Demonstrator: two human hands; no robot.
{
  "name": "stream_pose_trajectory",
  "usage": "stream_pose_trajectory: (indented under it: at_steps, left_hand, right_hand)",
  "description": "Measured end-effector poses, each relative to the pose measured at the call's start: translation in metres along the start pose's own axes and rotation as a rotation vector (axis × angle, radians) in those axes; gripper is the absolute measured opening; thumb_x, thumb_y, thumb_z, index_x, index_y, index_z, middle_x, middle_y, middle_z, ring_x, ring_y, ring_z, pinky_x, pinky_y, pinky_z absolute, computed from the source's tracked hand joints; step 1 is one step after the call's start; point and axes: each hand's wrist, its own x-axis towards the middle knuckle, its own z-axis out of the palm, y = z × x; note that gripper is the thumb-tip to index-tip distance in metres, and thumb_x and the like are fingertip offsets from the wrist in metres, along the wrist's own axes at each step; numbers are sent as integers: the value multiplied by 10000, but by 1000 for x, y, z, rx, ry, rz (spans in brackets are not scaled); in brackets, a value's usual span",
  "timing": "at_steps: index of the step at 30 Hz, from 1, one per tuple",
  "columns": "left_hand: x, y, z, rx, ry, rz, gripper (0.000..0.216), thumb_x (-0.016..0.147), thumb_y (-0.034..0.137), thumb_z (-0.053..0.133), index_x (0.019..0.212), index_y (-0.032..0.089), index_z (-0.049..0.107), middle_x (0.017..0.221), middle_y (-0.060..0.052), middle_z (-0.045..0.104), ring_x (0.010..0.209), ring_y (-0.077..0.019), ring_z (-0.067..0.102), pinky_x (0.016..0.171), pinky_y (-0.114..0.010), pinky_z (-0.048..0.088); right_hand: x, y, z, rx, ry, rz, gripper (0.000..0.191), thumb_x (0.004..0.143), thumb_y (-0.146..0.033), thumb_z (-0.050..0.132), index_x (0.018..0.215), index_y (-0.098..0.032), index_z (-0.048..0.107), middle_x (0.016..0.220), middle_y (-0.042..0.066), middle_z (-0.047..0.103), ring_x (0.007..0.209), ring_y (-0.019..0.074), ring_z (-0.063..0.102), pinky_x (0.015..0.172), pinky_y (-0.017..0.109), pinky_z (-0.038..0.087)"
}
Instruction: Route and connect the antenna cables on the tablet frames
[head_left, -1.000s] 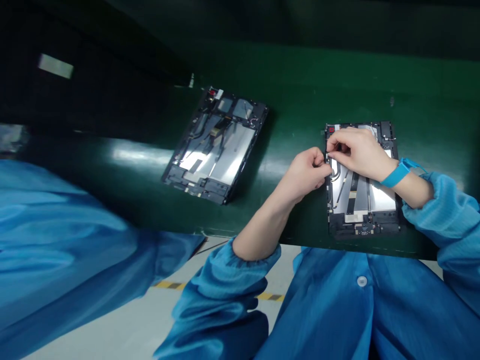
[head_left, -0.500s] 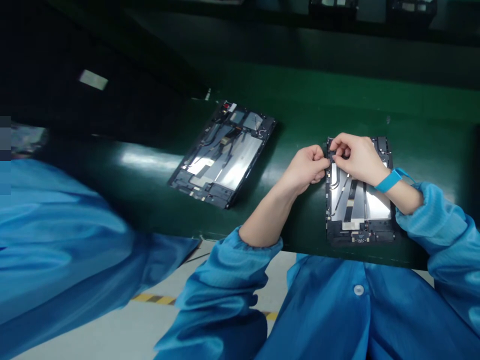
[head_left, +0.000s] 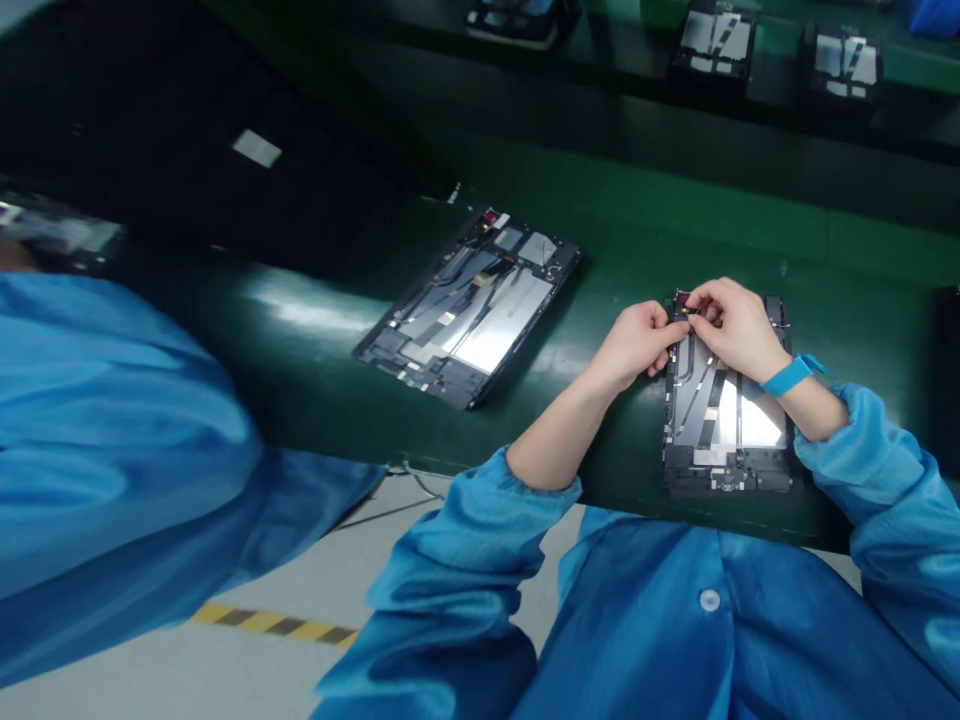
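An opened tablet [head_left: 688, 405] lies flat on the green bench in front of me, showing its silver inner plate, dark cables and black frame. My left hand [head_left: 639, 342] is closed at its upper left edge, thumb over the frame and the other fingers curled beside it. Over the upper left corner my right hand [head_left: 739, 325] pinches with thumb and forefinger, and whatever is between the tips is too small to make out. A small red part shows at that corner. The right wrist wears a blue band [head_left: 787, 376].
A second opened tablet [head_left: 442, 318] lies slanted on the bench [head_left: 315, 390] to the left. Several similar units [head_left: 716, 40] sit on the raised shelf at the back. A person's blue sleeve [head_left: 112, 420] fills the left side. The floor bears a yellow-black stripe [head_left: 274, 624].
The view has shifted, bringing more of the back shelf into sight. Both hands stay at the same tablet's upper left corner, where the red part now shows beside the fingers.
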Motion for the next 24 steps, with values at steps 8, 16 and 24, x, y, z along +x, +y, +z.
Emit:
stream_pose_trajectory:
  at_steps: [8, 16, 24]
  left_hand:
    - [1, 11, 10, 54, 53, -61, 359, 982, 149, 613, 753, 255, 356, 403, 139, 342, 306, -78, 335, 380, -201, 205]
    - [-60, -29, 5, 642, 60, 331, 439, 992, 378, 571, 1353, 139, 638, 1228, -162, 685, 1221, -332, 640, 1095, -516, 514]
    - [-53, -27, -33, 141, 25, 393, 768, 955, 454, 631, 1646, 184, 431, 1695, -125, 479, 1535, -335, 492, 1283, -504, 404]
  right_hand:
    - [-50, 19, -34, -117, 365, 1, 323, 804, -226, 666, 1126, -220, 688, 1257, 129, 670, 1275, 335, 596, 1129, 563, 463]
    - [-132, 32, -28, 394, 290, 333, 682, 863, -411, 782, 1489, -296, 539, 1609, 95, 542, 1521, 319, 490, 1315, 589, 334]
    - [-115, 4, -5, 590, 312, 190, 684, 891, -427, 768, 1518, -355, 505, 1672, 71, 475, 1542, 316, 474, 1300, 580, 383]
